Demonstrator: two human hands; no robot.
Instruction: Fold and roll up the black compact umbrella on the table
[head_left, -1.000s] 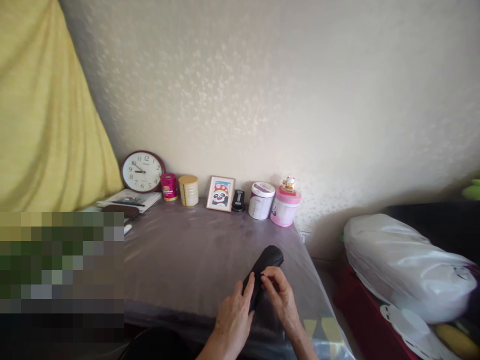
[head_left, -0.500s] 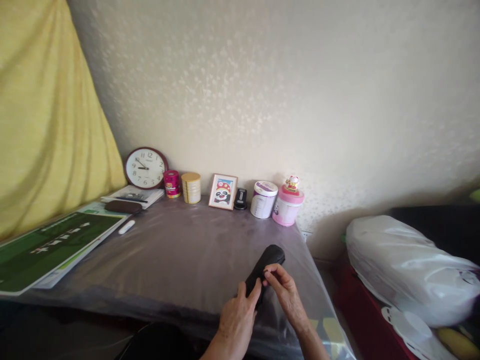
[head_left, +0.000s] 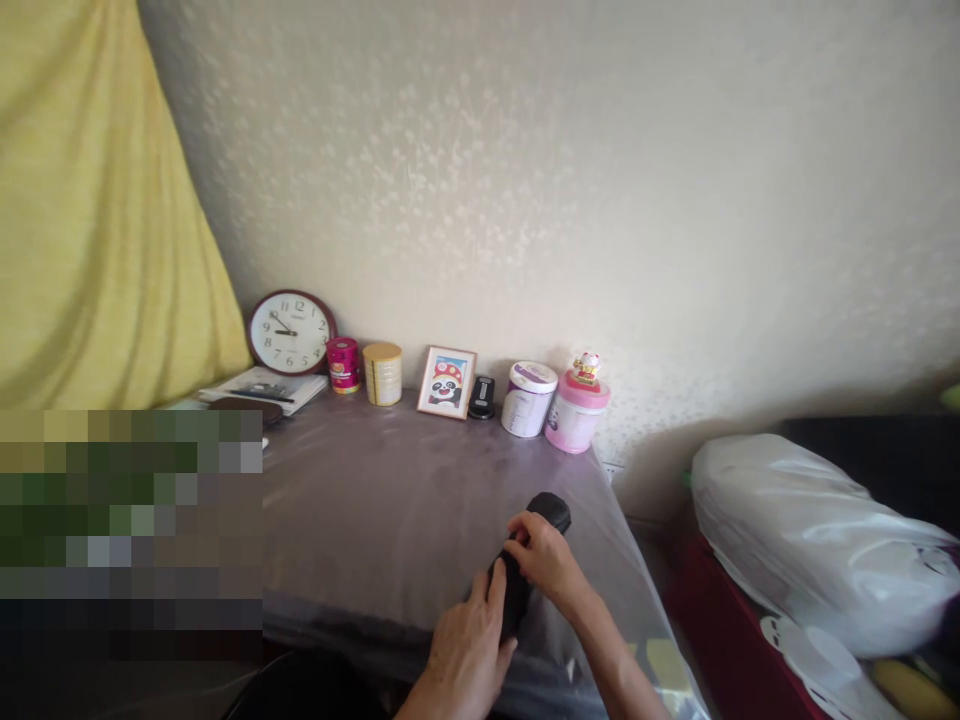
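A long, soft-looking black case [head_left: 552, 511] with a rounded far end lies slantwise on the table near its right front part. My left hand [head_left: 466, 640] holds its near half from the left, fingers along the side and top. Over the middle of the case, my right hand [head_left: 544, 560] is closed in a pinch at the top surface. Whatever small part is between those fingertips is hidden. The hands are close together, and they cover much of the case's middle.
Along the wall stand a clock [head_left: 292, 333], a pink tin [head_left: 343, 366], a yellow-lidded can [head_left: 383, 375], a framed panda picture [head_left: 446, 382], a black stand [head_left: 481, 398], a white tub [head_left: 529, 400] and a pink jar [head_left: 576, 420]. A white plastic bag [head_left: 810, 530] lies right. The lower left is pixelated.
My right hand has shifted left and slightly forward over the case, turning its back more toward me. My left hand has slid a little nearer and left along it.
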